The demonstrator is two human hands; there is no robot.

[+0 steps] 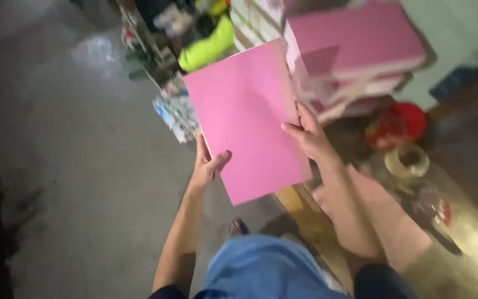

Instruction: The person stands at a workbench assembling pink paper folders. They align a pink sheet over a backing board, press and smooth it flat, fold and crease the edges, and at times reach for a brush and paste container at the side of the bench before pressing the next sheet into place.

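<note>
Gripping a pink sheet [247, 119] by its edges, the left hand [206, 166] pinches the lower left side and the right hand [308, 135] the right side, holding it up over the floor [73, 166] in front of a pink stack [355, 41]. Held so lightly, the thin sheet could bend or slip from the fingers, or crease under the thumbs.

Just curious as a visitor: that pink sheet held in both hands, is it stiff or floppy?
Probably fairly stiff: the pink sheet stays flat though the left hand and right hand pinch only its lower edges. It looks thin, so likely light, and may bend if pushed.
</note>
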